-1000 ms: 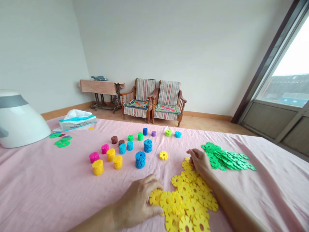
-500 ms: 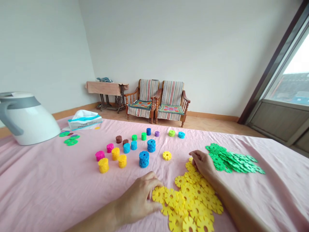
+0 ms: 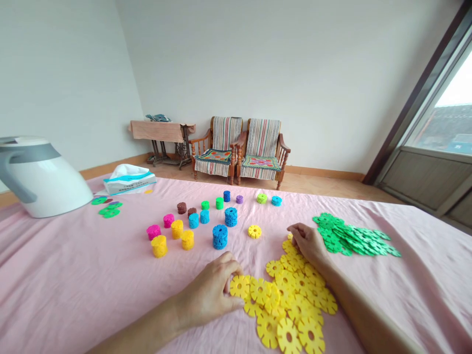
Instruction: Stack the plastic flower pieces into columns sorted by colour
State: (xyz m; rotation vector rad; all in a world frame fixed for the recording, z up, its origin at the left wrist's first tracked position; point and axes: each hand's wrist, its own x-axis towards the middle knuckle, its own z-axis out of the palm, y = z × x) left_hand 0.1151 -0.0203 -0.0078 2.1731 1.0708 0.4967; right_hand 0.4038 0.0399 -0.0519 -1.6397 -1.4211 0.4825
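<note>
A spread-out pile of yellow flower-shaped discs [image 3: 295,295] lies in front of me, slotted round the rim and overlapping. My left hand [image 3: 217,287] is closed around a yellow disc [image 3: 240,285] at the pile's left edge, thumb at its near side and fingers at its far side. At the far end of the pile my right hand [image 3: 309,244] is bent, its thumb and fingers close together on a yellow disc [image 3: 289,243] that they partly cover. Beyond the pile is a short yellow stack [image 3: 254,231], standing apart from both hands.
Green discs [image 3: 354,236] lie heaped right of my right hand. Small stacks stand further left: blue [image 3: 220,237], yellow [image 3: 159,246], pink [image 3: 153,232], brown [image 3: 182,208]. A white jug [image 3: 47,182] and a tissue pack [image 3: 130,180] are at the left on the pink cloth [image 3: 92,275].
The view has tilted slightly, so the table and its things appear a little higher. Both hands keep nearly the same places at the yellow pile.
</note>
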